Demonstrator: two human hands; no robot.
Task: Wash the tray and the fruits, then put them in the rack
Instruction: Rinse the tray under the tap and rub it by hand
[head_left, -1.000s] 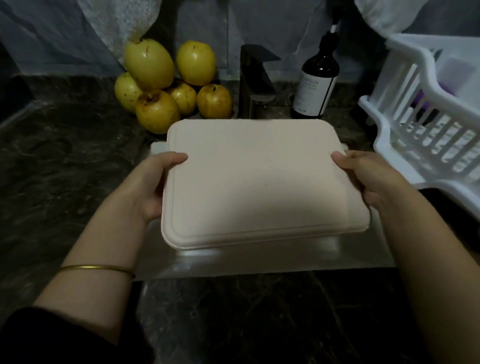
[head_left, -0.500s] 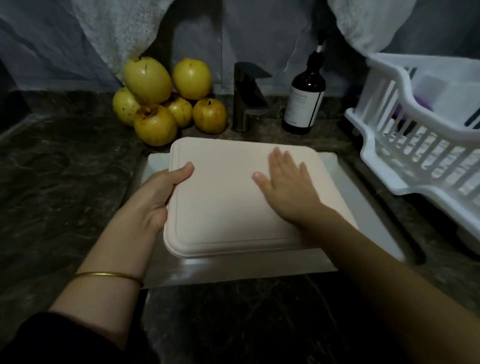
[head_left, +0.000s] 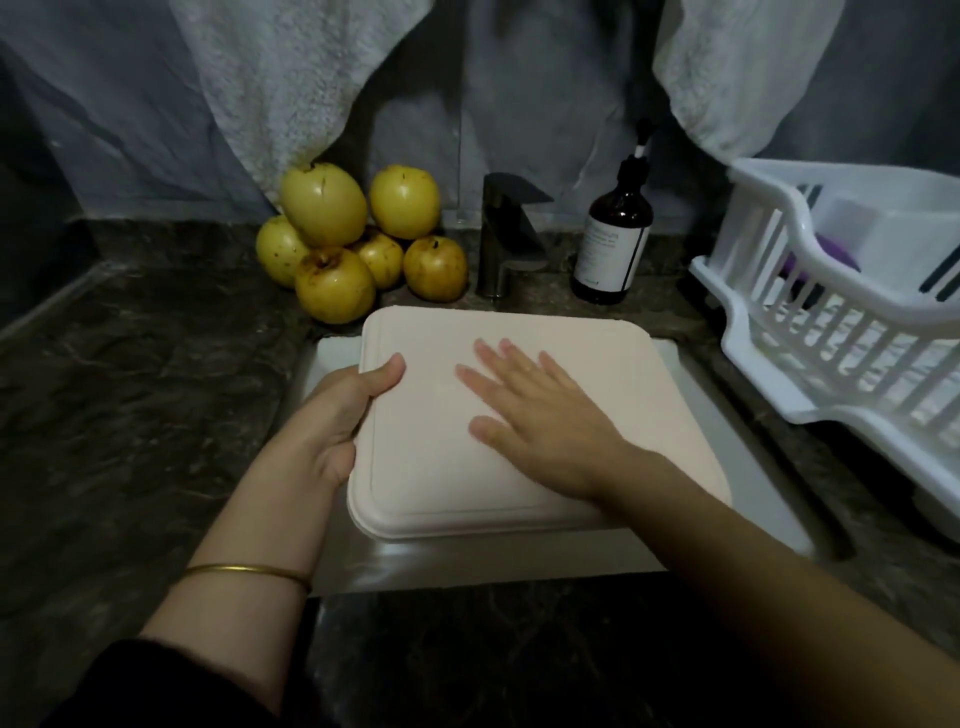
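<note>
Bottom of the frame is dark marbled counter (head_left: 130, 415), with both forearms coming in from the lower corners. The lower-left arm has a black sleeve (head_left: 156, 686) and a thin gold bangle (head_left: 244, 571) at the wrist.

Mid-frame, the left hand (head_left: 337, 415) grips the tray (head_left: 431, 467) by its left edge: thumb hooked over the top, fingers tucked underneath where I can't see them. The right hand (head_left: 540, 426) lies flat on top of the tray with its fingers straight and a bit spread, palm down and holding nothing.

The tray is pale pink, a rounded rectangle, smack in the centre of the picture over the sink (head_left: 753, 467). It covers most of the basin, and I can't tell if it's resting on anything or just being held up.

Behind the sink, upper left of centre, the fruits (head_left: 358, 239) sit piled on the counter against the wall. There are six yellow ones with brown specks, and the front one is just beside the tray's far left corner. A dark tap (head_left: 506, 234) stands right of them, about top centre, then a brown pump bottle (head_left: 613, 244) with a white label.

The white slatted rack (head_left: 831, 322) sits on the counter at the right edge, with something purple inside. Two pale towels (head_left: 270, 78) hang against the grey wall along the top.
</note>
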